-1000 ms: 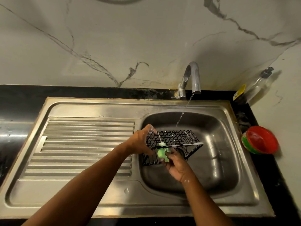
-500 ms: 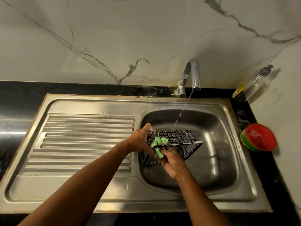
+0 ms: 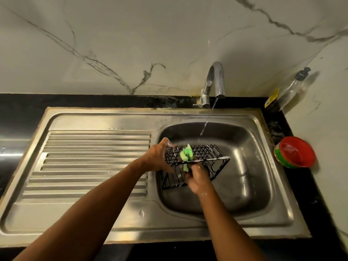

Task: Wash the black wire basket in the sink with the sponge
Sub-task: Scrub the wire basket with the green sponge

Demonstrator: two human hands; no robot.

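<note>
**Washing the black wire basket, head view.** My left hand [image 3: 158,159] grips the left end of the black wire basket [image 3: 207,153], with one fingertip lifted above the top rim. My right hand [image 3: 197,178] clasps the green sponge [image 3: 185,153]. The sponge is folded over the basket's near top rail, part of it inside the basket and part hanging outside.

The basket is held tilted in the left part of the sink [image 3: 263,166], with its triangular lattice face turned up toward me. I cannot tell whether its lower corner touches the basin floor. White foam lies along the near rail and on some of the wires. A thin stream from the tap [image 3: 216,80] falls behind the basket, on the side toward the back edge of the counter [image 3: 18,113], and does not appear to strike it. A red bowl [image 3: 294,152] stands at the counter's right edge and a soap bottle [image 3: 293,85] in its back right corner.

**Handling, as I judge it.** The basket is light and stiff, an open frame that will not fold under the sponge. Thin soapy wire is slippery, though, and gives the fingers little surface. The sound hold is at an end panel or corner, with fingers hooked through the gaps, which leaves the long faces open for scrubbing. The sponge is soft and wraps round a rail, so each wire can be pinched and stroked along its length.
</note>
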